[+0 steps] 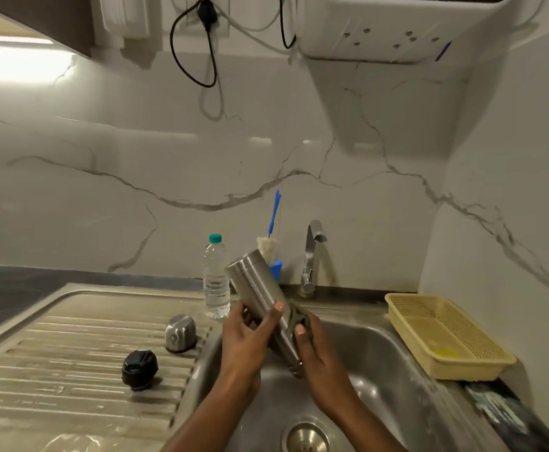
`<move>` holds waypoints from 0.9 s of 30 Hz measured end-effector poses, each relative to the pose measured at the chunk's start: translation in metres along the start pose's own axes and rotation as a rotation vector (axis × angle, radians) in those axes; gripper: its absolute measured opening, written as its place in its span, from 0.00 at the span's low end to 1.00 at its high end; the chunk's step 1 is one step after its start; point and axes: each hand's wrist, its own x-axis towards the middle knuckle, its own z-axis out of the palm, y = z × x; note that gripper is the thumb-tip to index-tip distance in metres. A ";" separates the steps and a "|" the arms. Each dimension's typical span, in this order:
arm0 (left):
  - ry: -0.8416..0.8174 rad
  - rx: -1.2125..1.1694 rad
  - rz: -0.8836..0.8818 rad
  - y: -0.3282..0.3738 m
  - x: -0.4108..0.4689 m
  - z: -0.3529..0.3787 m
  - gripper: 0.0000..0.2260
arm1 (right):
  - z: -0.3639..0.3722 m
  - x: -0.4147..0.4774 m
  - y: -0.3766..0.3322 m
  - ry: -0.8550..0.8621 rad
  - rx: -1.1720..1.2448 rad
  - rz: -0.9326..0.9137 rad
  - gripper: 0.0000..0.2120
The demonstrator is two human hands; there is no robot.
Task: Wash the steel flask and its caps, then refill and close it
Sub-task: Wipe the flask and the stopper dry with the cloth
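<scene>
The steel flask (258, 290) is tilted over the sink (374, 350), base up and to the left, open mouth down near the basin. My left hand (247, 337) grips its middle from the left. My right hand (312, 347) holds a dark green scrub pad (296, 316) wrapped against the flask's lower part. On the ribbed drainboard (71, 353) to the left stand the steel outer cap (180, 332) and the black inner stopper cap (139, 370), both apart from my hands.
A clear water bottle (216, 282) with a teal cap stands behind the drainboard. A bottle brush (271, 233) with a blue handle sits by the tap (312, 256). A yellow plastic basket (443, 334) lies right of the sink. The drain (305, 437) is at bottom centre.
</scene>
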 end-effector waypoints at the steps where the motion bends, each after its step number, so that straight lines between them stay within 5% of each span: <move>1: 0.029 -0.029 -0.025 -0.001 0.002 -0.001 0.23 | 0.002 -0.001 0.002 0.003 -0.046 -0.007 0.19; 7: 0.106 -0.188 -0.151 -0.008 0.006 -0.006 0.16 | 0.007 -0.012 -0.009 -0.078 -0.539 -0.328 0.26; 14: 0.119 -0.221 -0.094 -0.006 0.010 -0.008 0.24 | -0.002 -0.003 0.004 0.009 -0.198 -0.095 0.22; 22: 0.173 -0.335 -0.175 -0.011 0.011 -0.013 0.19 | -0.002 -0.009 -0.002 -0.100 -0.666 -0.444 0.28; 24: 0.137 -0.336 -0.178 -0.009 0.008 -0.011 0.20 | -0.006 -0.008 -0.004 -0.073 -0.610 -0.459 0.27; 27: 0.065 -0.273 -0.125 -0.004 0.001 -0.005 0.20 | -0.011 -0.006 -0.008 -0.032 -0.157 -0.165 0.19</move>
